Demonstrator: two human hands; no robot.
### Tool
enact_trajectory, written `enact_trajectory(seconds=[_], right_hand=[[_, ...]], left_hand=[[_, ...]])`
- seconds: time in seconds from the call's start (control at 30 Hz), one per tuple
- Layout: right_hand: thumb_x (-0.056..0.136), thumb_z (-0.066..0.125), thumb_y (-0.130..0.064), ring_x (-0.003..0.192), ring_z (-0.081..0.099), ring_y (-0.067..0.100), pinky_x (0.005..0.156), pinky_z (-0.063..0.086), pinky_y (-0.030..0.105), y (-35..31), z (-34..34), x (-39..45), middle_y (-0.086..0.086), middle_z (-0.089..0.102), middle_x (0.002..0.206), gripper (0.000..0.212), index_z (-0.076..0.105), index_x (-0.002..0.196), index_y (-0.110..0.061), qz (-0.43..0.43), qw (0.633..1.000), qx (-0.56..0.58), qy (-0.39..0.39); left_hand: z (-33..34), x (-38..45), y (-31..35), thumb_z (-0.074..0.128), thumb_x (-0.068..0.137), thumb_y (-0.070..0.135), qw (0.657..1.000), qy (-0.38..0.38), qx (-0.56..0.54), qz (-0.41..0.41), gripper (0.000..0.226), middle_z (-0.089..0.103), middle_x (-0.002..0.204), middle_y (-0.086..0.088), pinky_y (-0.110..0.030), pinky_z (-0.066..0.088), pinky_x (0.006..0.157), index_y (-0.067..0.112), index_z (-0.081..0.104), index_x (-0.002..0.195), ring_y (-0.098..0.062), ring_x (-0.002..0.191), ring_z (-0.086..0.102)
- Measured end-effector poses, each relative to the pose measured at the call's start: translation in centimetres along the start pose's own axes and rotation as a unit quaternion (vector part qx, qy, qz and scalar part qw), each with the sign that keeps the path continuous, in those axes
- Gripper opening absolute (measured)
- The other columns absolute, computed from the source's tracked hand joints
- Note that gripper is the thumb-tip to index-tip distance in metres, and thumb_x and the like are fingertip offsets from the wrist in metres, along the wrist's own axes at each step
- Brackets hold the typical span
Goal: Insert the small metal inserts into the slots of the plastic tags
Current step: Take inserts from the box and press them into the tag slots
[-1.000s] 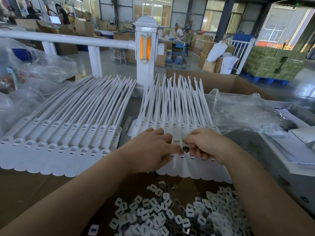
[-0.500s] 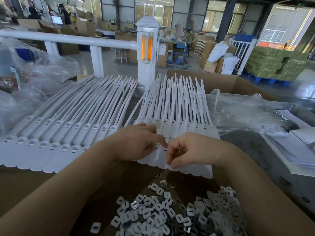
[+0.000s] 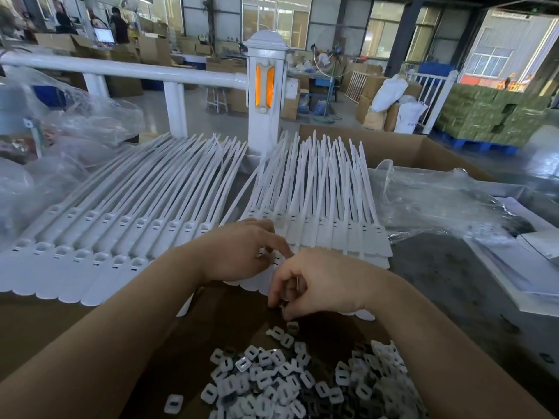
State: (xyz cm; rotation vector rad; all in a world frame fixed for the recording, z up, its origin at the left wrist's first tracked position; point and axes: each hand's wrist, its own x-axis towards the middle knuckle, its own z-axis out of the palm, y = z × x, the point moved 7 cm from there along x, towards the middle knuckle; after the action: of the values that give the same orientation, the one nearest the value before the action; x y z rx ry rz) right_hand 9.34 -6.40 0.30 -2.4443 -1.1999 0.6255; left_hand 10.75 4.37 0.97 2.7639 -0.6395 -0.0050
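Nearest us, a heap of small metal inserts lies on the brown cardboard, between our forearms. Just above it, our right hand has dropped back from the tag heads toward the heap since a second ago; its fingers curl downward at the heap's far edge. Whether they already pinch an insert we cannot tell. We read this as one insert seated and the next being fetched.

Our left hand stays on the right-hand sheet of plastic tags, fingertips curled and pressing a tag head near its slot, holding place.

To the left, a second sheet of tags lies flat, pockets showing.

Beyond: clear plastic bags, an open carton, a white railing post, warehouse floor.
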Motion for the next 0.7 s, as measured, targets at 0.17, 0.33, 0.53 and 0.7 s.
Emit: enact_trajectory(seconds=[0.17,0.33,0.53,0.7], right_hand=[[0.085,0.077,-0.032,0.085,0.061,-0.008,0.075,0.047,0.015,-0.1,0.0,0.3,-0.022,0.068,0.087,0.008,0.076,0.093,-0.032,-0.002,1.000,0.000,0.031],[0.087,0.074,-0.024,0.078,0.066,-0.003,0.074,0.055,0.020,0.7,-2.0,-0.3,-0.014,0.072,0.083,0.004,0.076,0.088,-0.027,0.012,0.989,0.082,0.118],[0.087,0.072,-0.014,0.058,0.062,0.001,0.052,0.046,0.012,4.7,-4.6,-2.0,-0.006,0.073,0.070,0.011,0.076,0.083,-0.023,0.114,0.923,0.262,0.259],[0.086,0.075,-0.015,0.055,0.060,0.003,0.050,0.047,0.014,5.7,-4.4,-2.0,-0.002,0.073,0.069,0.002,0.075,0.085,-0.017,0.140,0.898,0.318,0.270]], left_hand=[[-0.1,0.0,0.1,0.053,0.096,0.021,1.000,0.001,0.006,-0.022,0.034,0.051,0.101,0.010,-0.030,0.029,0.095,0.046,0.063,0.115,-0.006,0.101,0.048],[-0.7,0.1,0.3,0.057,0.095,0.021,0.997,0.035,-0.043,-0.048,0.026,0.056,0.097,0.013,-0.026,0.031,0.097,0.046,0.063,0.099,0.000,0.093,0.049],[-0.4,0.7,0.2,0.063,0.094,0.025,0.946,0.065,-0.300,-0.105,0.011,0.068,0.078,0.022,-0.006,0.039,0.061,0.029,0.073,0.092,0.011,0.070,0.059],[0.1,0.6,0.2,0.065,0.092,0.029,0.914,0.080,-0.376,-0.132,0.009,0.073,0.085,0.010,-0.023,0.040,0.072,0.026,0.074,0.091,0.005,0.075,0.062]])
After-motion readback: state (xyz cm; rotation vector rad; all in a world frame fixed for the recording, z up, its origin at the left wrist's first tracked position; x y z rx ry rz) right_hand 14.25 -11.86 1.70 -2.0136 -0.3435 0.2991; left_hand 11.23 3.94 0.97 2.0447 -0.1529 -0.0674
